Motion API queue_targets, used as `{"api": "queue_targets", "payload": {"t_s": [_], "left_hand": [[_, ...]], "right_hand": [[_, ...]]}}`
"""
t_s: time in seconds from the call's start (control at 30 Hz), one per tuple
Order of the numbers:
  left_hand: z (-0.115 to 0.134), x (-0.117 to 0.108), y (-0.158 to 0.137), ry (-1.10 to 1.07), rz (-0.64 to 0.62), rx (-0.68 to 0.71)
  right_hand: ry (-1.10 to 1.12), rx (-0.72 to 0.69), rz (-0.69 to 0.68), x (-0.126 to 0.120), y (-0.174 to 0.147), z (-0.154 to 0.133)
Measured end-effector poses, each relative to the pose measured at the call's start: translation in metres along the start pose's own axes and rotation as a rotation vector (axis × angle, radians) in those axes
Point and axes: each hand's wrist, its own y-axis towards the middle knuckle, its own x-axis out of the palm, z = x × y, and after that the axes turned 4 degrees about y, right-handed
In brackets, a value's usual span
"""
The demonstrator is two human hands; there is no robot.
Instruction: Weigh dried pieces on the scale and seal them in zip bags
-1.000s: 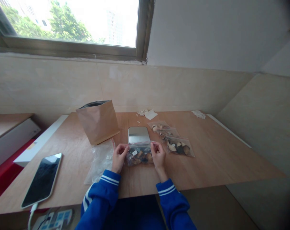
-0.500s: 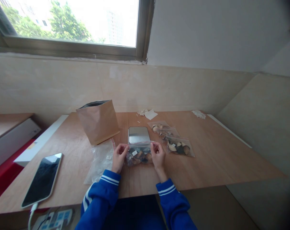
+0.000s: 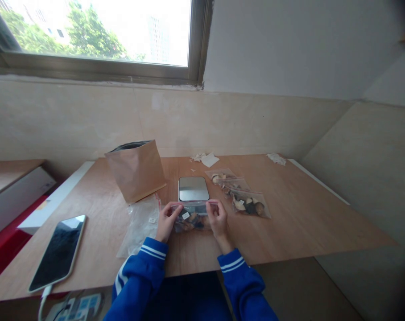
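Observation:
A clear zip bag (image 3: pixel 193 221) with brown and dark dried slices and a small white label is held up in front of me. My left hand (image 3: pixel 167 219) pinches the left end of its reddish zip strip. At the strip's other end, my right hand (image 3: pixel 218 218) has thumb and fingers closed on it. Just beyond the bag lies a flat silver scale (image 3: pixel 193 189). Flat clear plastic bags (image 3: pixel 140 229) with a red-edged strip rest beside my left hand. Right of my right hand, a filled zip bag (image 3: pixel 251 204) lies in front of other filled bags (image 3: pixel 222 177).
An open brown paper pouch (image 3: pixel 137 171) stands at the back left. A phone (image 3: pixel 58 254) with a white cable lies near the left front edge. White scraps (image 3: pixel 209 159) lie along the wall, with another crumpled white piece (image 3: pixel 276 159) farther right.
My right hand has shifted slightly left along the zip strip, and the strip sits a little lower. The view has moved slightly; the other things stay put.

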Motion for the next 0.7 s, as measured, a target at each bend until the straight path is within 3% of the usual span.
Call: {"api": "queue_targets", "payload": {"t_s": [0.23,0.57,0.7], "left_hand": [[-0.0036,-0.0021,0.0014,-0.037,-0.001,-0.022],[-0.0070,-0.0034,0.0021,-0.044,0.057,-0.031],[-0.0086,-0.0017,0.0024,-0.042,0.008,-0.011]], "right_hand": [[0.093,0.061,-0.061,0.0001,0.0010,-0.0072],[0.035,0.016,-0.080,-0.0002,0.0010,-0.0064],[0.005,-0.034,-0.065,0.0010,0.0015,-0.0076]]}}
